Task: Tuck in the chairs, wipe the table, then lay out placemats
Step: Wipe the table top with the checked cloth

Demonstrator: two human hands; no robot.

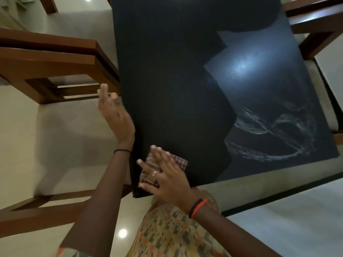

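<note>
A glossy black table point(176, 75) fills the middle of the head view. Wet streaks point(263, 134) curve across its right part. My right hand point(167, 175) lies flat on a folded checked cloth point(179, 161) at the table's near left corner, pressing it to the surface. My left hand point(115, 112) is raised beside the table's left edge, fingers spread, holding nothing. A wooden chair point(55, 58) with a pale seat stands at the left side, and another wooden chair point(315, 21) stands at the far right.
More brown wooden chair frame point(42, 208) crosses the lower left over a shiny tiled floor point(22, 145). A pale cushioned chair seat point(289, 225) sits at the lower right. My patterned garment point(172, 232) shows at the bottom centre.
</note>
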